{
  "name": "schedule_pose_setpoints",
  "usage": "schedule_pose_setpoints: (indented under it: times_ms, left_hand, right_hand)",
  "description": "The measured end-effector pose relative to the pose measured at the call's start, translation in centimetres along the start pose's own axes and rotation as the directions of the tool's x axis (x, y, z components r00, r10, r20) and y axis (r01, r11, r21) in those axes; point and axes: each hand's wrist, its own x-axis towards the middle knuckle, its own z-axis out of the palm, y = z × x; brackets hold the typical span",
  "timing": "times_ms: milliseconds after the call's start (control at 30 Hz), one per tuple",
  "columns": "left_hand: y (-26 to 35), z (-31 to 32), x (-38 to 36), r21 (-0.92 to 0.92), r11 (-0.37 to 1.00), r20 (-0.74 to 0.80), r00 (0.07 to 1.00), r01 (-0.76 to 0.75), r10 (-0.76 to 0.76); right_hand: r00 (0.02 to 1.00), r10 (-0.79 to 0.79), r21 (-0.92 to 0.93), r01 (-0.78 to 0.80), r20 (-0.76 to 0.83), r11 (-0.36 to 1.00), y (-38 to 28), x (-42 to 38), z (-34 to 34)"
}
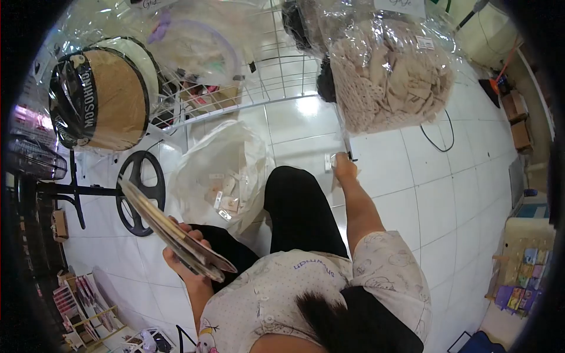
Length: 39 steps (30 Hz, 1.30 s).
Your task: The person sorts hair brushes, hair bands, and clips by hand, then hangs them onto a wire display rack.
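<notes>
My left hand (189, 256) is wrapped around a stack of thin flat pieces (170, 228), seen nearly edge-on with pale and dark edges; their exact kind does not show. My right hand (345, 168) reaches forward over the tiled floor, fingers closed. A small white piece (329, 163) and a dark bit show at its fingertips, close to the wire rack's front corner; I cannot make out what is gripped. Between the left hand and the rack stands a white plastic bag (225, 162), its mouth open, with small tagged packets (228, 203) inside.
Across the front runs a white wire rack (276, 70). It carries round brown packs marked MOSOHINO (118, 97) and a clear bag of beige fabric (393, 82). A black steering-wheel-shaped base (140, 193) is at left. Boxes (518, 120) line the right wall.
</notes>
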Motion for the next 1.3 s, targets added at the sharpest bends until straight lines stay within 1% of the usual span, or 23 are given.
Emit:
schedule_pose_setpoints:
  times_ms: [33,100,133,167,233,333,367,467,500,533,600,667,700,800,900,933,967,1067,1133,1200,1233,1267,1300]
  left_hand:
    - [0.4,0.0,-0.3,0.003,0.999,-0.015,0.999,-0.048,0.048]
    - [0.8,0.1,-0.8,0.004,0.99,-0.049,0.989,-0.138,0.138]
    - [1.0,0.1,-0.9,0.0,0.988,-0.042,0.987,-0.157,0.157]
    - [1.2,0.2,-0.9,-0.006,0.984,-0.036,0.984,-0.176,0.176]
    - [1.7,0.1,-1.1,0.005,0.979,-0.027,0.978,-0.205,0.205]
    - [2.8,-0.6,-1.3,-0.015,0.971,-0.019,0.971,-0.238,0.238]
    - [2.8,-0.5,-1.2,-0.027,0.965,-0.024,0.966,-0.259,0.259]
    - [3.4,-0.8,-1.1,0.022,0.975,0.001,0.975,-0.221,0.221]
    - [3.6,-1.2,-1.1,0.056,0.969,0.017,0.97,-0.242,0.242]
    - [3.7,-1.1,-1.1,0.032,0.966,-0.027,0.966,-0.258,0.259]
    - [3.9,-0.9,-1.1,0.041,0.951,-0.043,0.951,-0.305,0.307]
    - [4.3,-0.6,-1.5,0.038,0.944,0.005,0.945,-0.326,0.326]
    - [4.5,-0.6,-1.7,0.035,0.941,0.03,0.941,-0.337,0.336]
    - [4.8,-0.8,-2.5,-0.158,0.931,0.063,0.937,-0.33,0.343]
    - [5.2,-0.6,-3.2,-0.285,0.916,0.1,0.942,-0.281,0.32]
    - [5.3,-0.8,-3.4,-0.283,0.911,0.097,0.936,-0.301,0.339]
    - [5.3,-0.9,-3.5,-0.282,0.904,0.095,0.929,-0.32,0.358]
    - [5.3,-1.2,-3.6,-0.297,0.894,0.028,0.933,-0.335,0.359]
    - [5.6,-1.7,-3.3,-0.294,0.902,-0.005,0.944,-0.317,0.33]
    - [5.4,-1.2,-3.0,-0.313,0.892,-0.059,0.944,-0.327,0.326]
    - [5.4,-1.2,-3.0,-0.312,0.89,-0.079,0.942,-0.333,0.325]
    - [5.5,-1.2,-3.0,-0.312,0.887,-0.097,0.94,-0.34,0.326]
    - [5.5,-1.2,-3.2,-0.317,0.884,-0.088,0.939,-0.344,0.333]
  right_hand:
    - [1.0,0.024,0.054,-0.024,0.002,0.998,-0.1,0.0,0.1]
    - [0.996,0.088,0.275,-0.077,-0.029,0.958,-0.9,0.1,-0.9]
    - [0.991,0.124,0.379,-0.1,-0.04,0.92,-1.2,0.2,-1.6]
    - [0.992,0.129,0.483,-0.111,-0.004,0.869,-1.0,0.8,-1.8]
    - [0.99,0.117,0.664,-0.139,0.077,0.735,-0.7,1.3,-2.0]
    - [0.997,-0.039,0.921,-0.04,0.06,0.388,-3.6,-1.4,-5.6]
    - [0.983,-0.045,0.927,-0.15,0.175,0.344,-6.5,-3.3,-10.0]
    - [0.966,-0.168,0.955,-0.152,0.198,0.253,-11.5,-4.9,-13.5]
    - [0.959,-0.175,0.946,-0.168,0.222,0.276,-14.1,-5.7,-15.1]
    - [0.955,-0.227,0.951,-0.122,0.19,0.286,-16.4,-6.0,-15.2]
    - [0.934,-0.332,0.953,-0.026,0.131,0.301,-20.9,-6.5,-15.1]
    - [0.893,-0.393,0.906,-0.039,0.221,0.421,-24.7,-7.3,-15.5]
    - [0.876,-0.399,0.91,-0.096,0.27,0.404,-26.4,-7.8,-15.0]
    - [0.807,-0.374,0.851,-0.275,0.457,0.447,-27.9,-8.1,-13.3]
    - [0.811,-0.323,0.835,-0.325,0.487,0.444,-26.8,-7.3,-11.9]
    - [0.818,-0.304,0.835,-0.335,0.488,0.437,-26.7,-6.9,-11.0]
    - [0.842,-0.316,0.859,-0.286,0.437,0.424,-27.4,-6.7,-11.3]
    - [0.845,-0.476,0.821,0.084,0.241,0.565,-31.5,-4.1,-9.8]
    - [0.795,-0.534,0.699,0.207,0.287,0.685,-35.1,-2.0,-8.2]
    - [0.79,-0.386,0.442,0.165,0.476,0.882,-38.3,-0.1,-6.2]
    - [0.776,-0.297,0.29,0.154,0.556,0.945,-39.6,0.9,-5.0]
    - [0.754,-0.208,0.176,0.123,0.624,0.977,-40.2,1.5,-3.7]
    - [0.745,-0.124,0.119,0.06,0.656,0.991,-39.8,1.3,-2.3]
